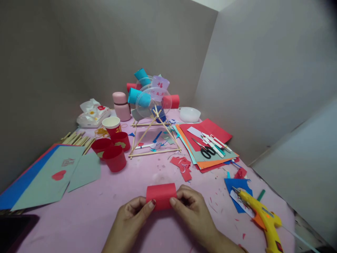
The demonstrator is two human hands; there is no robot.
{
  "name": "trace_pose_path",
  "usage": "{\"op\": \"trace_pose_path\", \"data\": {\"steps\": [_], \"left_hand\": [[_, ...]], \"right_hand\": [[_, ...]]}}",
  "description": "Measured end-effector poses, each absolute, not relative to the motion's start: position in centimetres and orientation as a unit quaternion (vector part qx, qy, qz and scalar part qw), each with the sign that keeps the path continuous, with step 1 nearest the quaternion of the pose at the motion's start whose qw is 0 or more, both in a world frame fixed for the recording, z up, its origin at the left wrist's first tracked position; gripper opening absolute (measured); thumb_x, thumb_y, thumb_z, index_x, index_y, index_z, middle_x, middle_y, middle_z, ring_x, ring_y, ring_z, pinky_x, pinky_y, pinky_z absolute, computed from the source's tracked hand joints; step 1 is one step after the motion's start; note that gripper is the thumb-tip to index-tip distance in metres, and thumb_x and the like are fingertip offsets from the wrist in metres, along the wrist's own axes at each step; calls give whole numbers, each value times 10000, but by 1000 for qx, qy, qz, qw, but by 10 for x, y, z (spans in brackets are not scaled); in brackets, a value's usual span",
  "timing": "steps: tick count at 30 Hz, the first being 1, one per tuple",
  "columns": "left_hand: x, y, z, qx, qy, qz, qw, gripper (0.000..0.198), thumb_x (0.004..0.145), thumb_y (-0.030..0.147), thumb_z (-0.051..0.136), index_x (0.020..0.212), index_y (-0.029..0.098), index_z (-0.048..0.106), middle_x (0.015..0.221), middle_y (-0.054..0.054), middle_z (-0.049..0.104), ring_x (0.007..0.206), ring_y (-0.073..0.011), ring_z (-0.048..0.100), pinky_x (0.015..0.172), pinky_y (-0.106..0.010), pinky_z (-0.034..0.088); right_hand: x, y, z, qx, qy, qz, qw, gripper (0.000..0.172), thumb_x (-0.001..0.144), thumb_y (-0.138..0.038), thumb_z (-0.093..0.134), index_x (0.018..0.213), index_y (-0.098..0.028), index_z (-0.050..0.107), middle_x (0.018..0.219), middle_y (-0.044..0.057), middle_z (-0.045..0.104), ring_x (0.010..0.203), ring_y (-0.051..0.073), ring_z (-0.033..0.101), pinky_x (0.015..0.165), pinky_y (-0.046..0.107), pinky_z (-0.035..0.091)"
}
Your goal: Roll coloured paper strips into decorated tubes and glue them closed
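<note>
A red paper roll [161,194] is held sideways between both hands above the near part of the table. My left hand [131,218] pinches its left end, with the thumb on the front. At the right end, my right hand [193,212] grips it with thumb and curled fingers. Straight ahead stands a wheel of clear plastic discs [154,102] on a frame of wooden sticks [155,153]. Around the discs sit blue paper rolls [139,97], red ones [172,101] and a lilac piece [160,84] with red writing.
Red cups [114,159] and a pink flask [121,107] stand left. Paper sheets [50,175] lie farther left. At right are scissors [206,151] and markers [213,146] on coloured paper, a clear bowl [189,115] and a yellow glue gun [263,214]. Red scraps [183,168] lie mid-table.
</note>
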State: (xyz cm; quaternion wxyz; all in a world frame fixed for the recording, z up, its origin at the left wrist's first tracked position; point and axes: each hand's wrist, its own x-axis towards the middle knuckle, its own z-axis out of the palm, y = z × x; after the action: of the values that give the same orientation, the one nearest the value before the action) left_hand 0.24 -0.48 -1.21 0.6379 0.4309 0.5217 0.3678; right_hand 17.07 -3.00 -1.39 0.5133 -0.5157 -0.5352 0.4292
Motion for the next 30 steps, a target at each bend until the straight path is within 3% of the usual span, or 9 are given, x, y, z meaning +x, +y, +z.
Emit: {"op": "trace_pose_path", "data": {"steps": [5, 9, 15, 21, 24, 27, 30], "left_hand": [[3, -4, -13, 469, 506, 364, 625, 217, 623, 390, 729, 717, 194, 727, 577, 37, 648, 517, -106, 484, 461, -159, 360], [3, -6, -13, 496, 475, 361, 631, 236, 680, 406, 691, 794, 204, 738, 696, 3, 721, 703, -173, 607, 635, -209, 461], [4, -9, -17, 514, 471, 355, 623, 259, 696, 391, 685, 861, 195, 727, 823, -28, 740, 830, -223, 629, 734, -266, 480], [3, -9, -17, 573, 459, 373, 568, 204, 749, 348, 651, 875, 201, 714, 840, -26, 698, 841, -214, 628, 769, -274, 471], [-1, -8, -17, 619, 449, 389, 514, 136, 775, 311, 633, 834, 213, 705, 872, -33, 681, 848, -205, 623, 781, -278, 470], [-7, -8, -17, 695, 425, 412, 408, 90, 792, 246, 618, 834, 244, 698, 946, -36, 658, 887, -199, 598, 796, -282, 468], [-11, -11, -17, 756, 391, 436, 291, 191, 805, 171, 591, 932, 284, 678, 972, -35, 630, 893, -192, 572, 752, -274, 478]], "right_hand": [[170, -30, -11, -504, -536, 428, 524, 235, 765, -347, 609, 657, -140, 638, 625, -23, 445, 576, 121, 407, 535, 247, 322], [167, -30, -10, -505, -518, 444, 529, 215, 686, -350, 691, 662, -138, 664, 616, -33, 430, 552, 108, 372, 502, 233, 292], [164, -30, -11, -501, -540, 428, 523, 203, 719, -331, 666, 649, -141, 690, 613, -22, 453, 558, 113, 393, 505, 235, 299], [166, -31, -11, -485, -567, 411, 524, 118, 740, -256, 657, 701, -161, 715, 629, -15, 476, 577, 122, 429, 515, 231, 327], [172, -32, -13, -469, -611, 362, 525, 99, 761, -179, 627, 758, -203, 722, 684, 2, 511, 644, 144, 477, 568, 239, 368], [176, -33, -17, -452, -648, 312, 527, 248, 765, -78, 532, 806, -239, 717, 788, 29, 516, 730, 171, 506, 627, 265, 400], [176, -32, -21, -451, -663, 267, 535, 308, 735, -37, 489, 796, -244, 709, 870, 47, 489, 787, 194, 501, 673, 300, 409]]}}
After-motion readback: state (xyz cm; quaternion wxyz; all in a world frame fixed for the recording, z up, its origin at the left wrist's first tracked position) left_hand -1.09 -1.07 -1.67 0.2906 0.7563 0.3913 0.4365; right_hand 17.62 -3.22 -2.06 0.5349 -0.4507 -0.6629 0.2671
